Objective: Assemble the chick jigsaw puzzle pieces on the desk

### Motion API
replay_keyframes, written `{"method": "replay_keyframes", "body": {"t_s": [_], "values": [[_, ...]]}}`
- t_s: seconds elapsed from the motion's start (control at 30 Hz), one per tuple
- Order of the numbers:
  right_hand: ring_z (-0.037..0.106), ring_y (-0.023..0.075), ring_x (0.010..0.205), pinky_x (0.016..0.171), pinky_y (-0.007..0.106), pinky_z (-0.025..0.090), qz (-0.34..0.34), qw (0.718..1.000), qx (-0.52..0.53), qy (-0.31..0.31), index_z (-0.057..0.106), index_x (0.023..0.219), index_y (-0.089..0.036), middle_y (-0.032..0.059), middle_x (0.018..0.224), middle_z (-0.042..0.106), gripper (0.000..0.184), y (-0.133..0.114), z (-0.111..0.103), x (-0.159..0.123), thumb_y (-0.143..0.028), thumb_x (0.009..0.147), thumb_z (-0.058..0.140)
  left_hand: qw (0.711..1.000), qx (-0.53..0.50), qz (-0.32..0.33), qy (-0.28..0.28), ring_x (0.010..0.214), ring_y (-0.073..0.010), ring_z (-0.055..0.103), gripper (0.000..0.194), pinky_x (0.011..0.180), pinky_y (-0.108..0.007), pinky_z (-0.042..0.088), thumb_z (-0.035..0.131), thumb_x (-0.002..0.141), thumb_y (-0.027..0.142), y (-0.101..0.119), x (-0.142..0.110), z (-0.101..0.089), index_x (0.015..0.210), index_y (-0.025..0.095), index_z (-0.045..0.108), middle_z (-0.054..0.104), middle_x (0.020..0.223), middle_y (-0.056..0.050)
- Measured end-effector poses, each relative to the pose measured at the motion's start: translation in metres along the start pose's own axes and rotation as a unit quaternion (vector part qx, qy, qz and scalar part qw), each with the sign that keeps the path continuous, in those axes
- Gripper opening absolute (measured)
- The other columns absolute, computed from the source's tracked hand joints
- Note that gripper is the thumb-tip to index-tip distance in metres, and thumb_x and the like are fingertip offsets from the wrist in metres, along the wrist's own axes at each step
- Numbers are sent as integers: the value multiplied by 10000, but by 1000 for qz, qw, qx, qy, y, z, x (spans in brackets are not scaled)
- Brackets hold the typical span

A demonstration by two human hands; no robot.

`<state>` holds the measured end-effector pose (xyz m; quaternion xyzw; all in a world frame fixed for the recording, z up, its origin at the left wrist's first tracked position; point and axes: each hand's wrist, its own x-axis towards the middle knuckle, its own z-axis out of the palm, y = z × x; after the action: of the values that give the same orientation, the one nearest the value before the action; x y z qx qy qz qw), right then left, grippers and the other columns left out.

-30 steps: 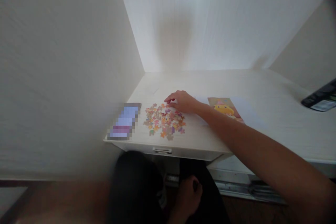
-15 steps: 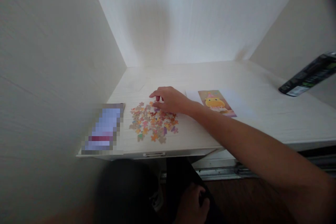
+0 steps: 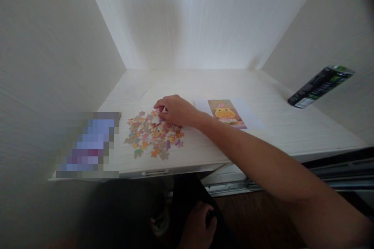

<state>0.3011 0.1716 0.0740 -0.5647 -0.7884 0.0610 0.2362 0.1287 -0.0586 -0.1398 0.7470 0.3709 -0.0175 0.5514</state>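
Puzzle pieces lie in a flat, messy heap on the white desk, a little in from its front edge. The right hand is over the far side of the heap, thumb and fingers bent with a small gap between; one cannot tell if it has a piece. The left hand is down below the desk by a dark leg, fingers loosely curled; one cannot tell if it holds anything. A blurred flat thing sits near the left wall. Right of the heap, a yellow animal picture lies on white paper. Desk top stretches from there to a dark can.
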Motion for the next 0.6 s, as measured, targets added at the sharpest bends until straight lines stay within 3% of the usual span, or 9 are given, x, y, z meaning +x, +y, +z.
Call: {"method": "replay_keyframes", "body": {"t_s": [0.2,0.6], "values": [[621,176,880,809,295,430,11,1000,-16,5,708,1076,-153,71,1001,719,279,-3,0,0,-276,856,591,1000,14,-14,-2,1042,-239,551,318,943,-376,410,525,840,283,2,-6,-2,1124,190,634,593,1109,-95],[612,118,827,786,254,460,-26,993,115,18,687,1096,-109,59,969,709,347,-4,-1,0,-66,762,606,1000,4,4,8,1011,-210,554,303,925,-346,410,525,859,301,-1,-7,-1,1128,207,627,591,1087,-65]]}}
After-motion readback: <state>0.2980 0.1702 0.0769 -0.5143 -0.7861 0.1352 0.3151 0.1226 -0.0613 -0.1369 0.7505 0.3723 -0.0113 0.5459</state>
